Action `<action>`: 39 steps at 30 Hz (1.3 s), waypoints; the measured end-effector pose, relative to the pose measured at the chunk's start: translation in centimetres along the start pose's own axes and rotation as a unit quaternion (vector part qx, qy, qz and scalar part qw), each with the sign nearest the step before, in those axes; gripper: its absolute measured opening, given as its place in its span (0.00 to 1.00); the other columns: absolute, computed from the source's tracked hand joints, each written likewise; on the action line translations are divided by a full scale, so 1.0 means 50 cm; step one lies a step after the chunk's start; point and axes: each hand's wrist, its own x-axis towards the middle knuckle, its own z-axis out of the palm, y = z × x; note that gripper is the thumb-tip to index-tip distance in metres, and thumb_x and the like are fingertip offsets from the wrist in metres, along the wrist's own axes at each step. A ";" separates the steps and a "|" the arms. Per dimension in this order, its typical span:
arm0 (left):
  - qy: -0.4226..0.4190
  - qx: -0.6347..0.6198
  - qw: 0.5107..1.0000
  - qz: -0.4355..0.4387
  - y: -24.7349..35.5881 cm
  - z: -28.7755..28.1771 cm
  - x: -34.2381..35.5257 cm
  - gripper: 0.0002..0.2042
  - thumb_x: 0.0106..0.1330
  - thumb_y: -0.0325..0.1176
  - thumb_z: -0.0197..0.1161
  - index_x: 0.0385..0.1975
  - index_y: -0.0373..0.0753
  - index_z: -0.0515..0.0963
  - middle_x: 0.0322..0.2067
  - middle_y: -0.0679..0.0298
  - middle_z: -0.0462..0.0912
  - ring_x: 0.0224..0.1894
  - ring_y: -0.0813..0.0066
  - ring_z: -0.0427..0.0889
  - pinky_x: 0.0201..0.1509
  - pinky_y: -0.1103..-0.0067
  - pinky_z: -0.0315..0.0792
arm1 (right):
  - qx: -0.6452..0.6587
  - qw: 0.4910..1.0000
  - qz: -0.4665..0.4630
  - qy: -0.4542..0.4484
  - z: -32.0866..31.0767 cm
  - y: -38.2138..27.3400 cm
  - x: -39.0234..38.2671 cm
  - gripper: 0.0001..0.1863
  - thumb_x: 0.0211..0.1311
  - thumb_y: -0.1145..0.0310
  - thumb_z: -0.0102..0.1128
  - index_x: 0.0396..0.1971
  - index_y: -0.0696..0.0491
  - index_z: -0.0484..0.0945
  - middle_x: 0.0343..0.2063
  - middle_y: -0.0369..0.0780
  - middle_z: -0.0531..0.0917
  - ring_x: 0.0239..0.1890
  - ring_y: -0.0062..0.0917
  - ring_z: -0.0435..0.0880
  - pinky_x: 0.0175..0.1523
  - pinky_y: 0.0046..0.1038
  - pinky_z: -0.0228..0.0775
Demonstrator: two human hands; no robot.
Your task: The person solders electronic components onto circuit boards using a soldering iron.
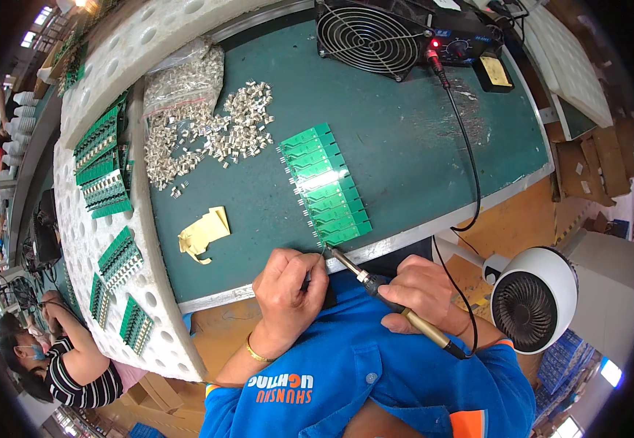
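My right hand (423, 293) grips a soldering iron (425, 328) with a gold-coloured handle. The iron's tip meets the near end of a green circuit board panel (324, 186) lying flat on the bench, a row of small metal pins along its left edge. My left hand (288, 285) is closed at the bench's front edge, close to the tip. Its thumb and fingers press together, and whatever they hold is too small to name. Left of the panel lies a crumpled yellow cloth or paper (204, 233). Behind it spreads a pile of small metallic connectors (211, 135).
A plastic bag of connectors (185, 77) lies at the back left. White foam trays (167, 332) at left carry more green boards (136, 325). A fume fan (372, 40) and soldering station (459, 47) stand at the back. The iron's black cable (470, 153) crosses the right side; a person sits at far left.
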 end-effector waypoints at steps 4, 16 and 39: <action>0.005 0.005 1.000 -0.010 0.007 -0.002 0.005 0.07 0.49 0.18 0.69 0.26 0.35 0.81 0.22 0.60 0.76 0.21 0.68 0.78 0.23 0.76 0.71 | -0.003 1.000 0.000 0.002 0.000 0.000 0.000 0.20 0.60 0.54 0.68 0.36 0.58 0.80 0.18 0.37 0.77 0.16 0.26 0.75 0.23 0.26 0.68; 0.054 0.011 0.999 -0.001 0.002 -0.005 -0.005 0.07 0.51 0.18 0.70 0.27 0.35 0.81 0.23 0.62 0.77 0.19 0.75 0.74 0.21 0.79 0.69 | -0.012 1.000 0.003 0.014 -0.005 -0.002 -0.006 0.19 0.63 0.55 0.66 0.36 0.58 0.79 0.18 0.37 0.77 0.16 0.26 0.75 0.23 0.26 0.68; 0.058 -0.011 0.998 -0.023 -0.001 -0.008 -0.004 0.06 0.57 0.20 0.69 0.30 0.34 0.78 0.25 0.62 0.75 0.21 0.78 0.69 0.23 0.82 0.63 | 0.012 1.000 0.008 0.006 0.000 0.005 0.001 0.19 0.64 0.54 0.65 0.37 0.57 0.80 0.17 0.36 0.77 0.16 0.26 0.74 0.24 0.27 0.67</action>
